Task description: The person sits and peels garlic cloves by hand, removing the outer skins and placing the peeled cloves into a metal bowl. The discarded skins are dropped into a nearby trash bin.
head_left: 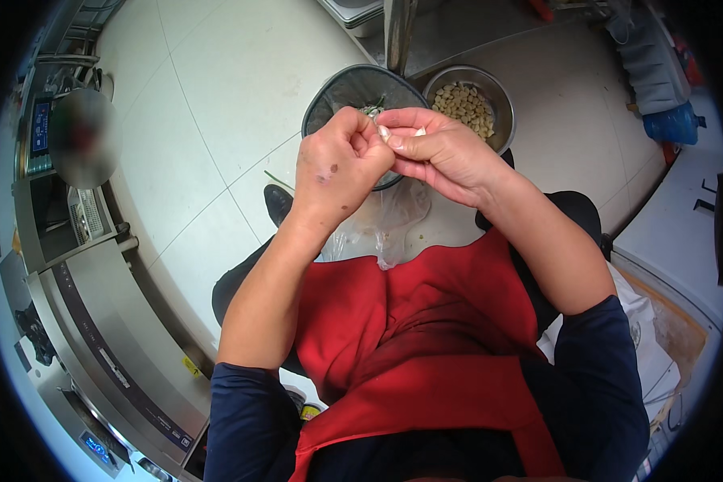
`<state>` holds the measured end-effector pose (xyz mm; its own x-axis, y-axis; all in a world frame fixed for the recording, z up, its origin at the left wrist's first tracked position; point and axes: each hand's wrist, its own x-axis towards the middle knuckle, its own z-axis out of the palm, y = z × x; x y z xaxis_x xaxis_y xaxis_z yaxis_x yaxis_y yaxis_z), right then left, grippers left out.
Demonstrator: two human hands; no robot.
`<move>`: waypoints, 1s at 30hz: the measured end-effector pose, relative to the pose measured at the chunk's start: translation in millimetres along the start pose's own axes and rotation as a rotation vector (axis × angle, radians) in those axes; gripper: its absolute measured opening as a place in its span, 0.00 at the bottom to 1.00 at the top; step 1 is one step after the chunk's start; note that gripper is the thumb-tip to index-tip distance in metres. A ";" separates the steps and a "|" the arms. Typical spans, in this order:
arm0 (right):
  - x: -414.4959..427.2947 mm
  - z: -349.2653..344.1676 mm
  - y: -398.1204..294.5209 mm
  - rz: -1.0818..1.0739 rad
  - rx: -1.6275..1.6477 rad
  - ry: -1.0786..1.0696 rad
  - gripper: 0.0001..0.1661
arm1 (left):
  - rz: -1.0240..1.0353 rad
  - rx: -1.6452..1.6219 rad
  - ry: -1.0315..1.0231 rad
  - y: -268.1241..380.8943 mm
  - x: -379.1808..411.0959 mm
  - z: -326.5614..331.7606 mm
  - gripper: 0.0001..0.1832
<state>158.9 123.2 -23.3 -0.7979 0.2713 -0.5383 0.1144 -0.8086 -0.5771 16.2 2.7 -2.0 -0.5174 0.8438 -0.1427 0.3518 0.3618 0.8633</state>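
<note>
Over a dark bin, my left hand [340, 159] and my right hand [449, 147] meet at a small white garlic clove [384, 132]. My right thumb and fingers pinch this clove; the curled fingertips of my left hand press against its other side. A second pale piece [420, 131], apparently garlic too, shows between my right fingers. The bin [320, 99] has a clear plastic liner [391, 223] and holds green and whitish scraps, partly hidden by my hands. Touching or close beside it on the right, a steel bowl [511, 114] contains many peeled garlic cloves [463, 108].
A metal table leg [396, 42] stands just behind the bin. Stainless kitchen equipment [114, 343] lines the left side. On the right are a white surface [675, 223] and a blue plastic container [672, 123]. A red apron [410, 313] covers my lap.
</note>
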 end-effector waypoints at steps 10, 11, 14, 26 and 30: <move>-1.4 3.3 -1.3 -0.056 -0.081 0.064 0.24 | -0.006 -0.073 -0.026 0.0 -1.1 -0.1 0.06; -1.1 3.3 -1.2 -0.064 -0.081 0.071 0.24 | -0.027 -0.086 -0.035 0.3 -1.6 -0.1 0.06; 3.3 -3.3 0.1 -0.116 -0.069 0.103 0.26 | -0.015 -0.094 -0.024 -1.2 -1.0 0.9 0.06; 1.6 -0.5 3.2 -0.270 -0.199 0.112 0.28 | -0.052 -0.080 0.000 -4.0 4.3 -1.9 0.13; -0.4 1.7 4.2 -0.308 -0.271 0.134 0.26 | 0.070 0.068 0.034 -2.0 1.7 2.0 0.10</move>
<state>158.7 118.8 -24.4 -0.7373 0.5585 -0.3802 0.0482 -0.5179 -0.8541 16.2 4.3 -4.9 -0.5151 0.8547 -0.0654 0.4396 0.3289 0.8358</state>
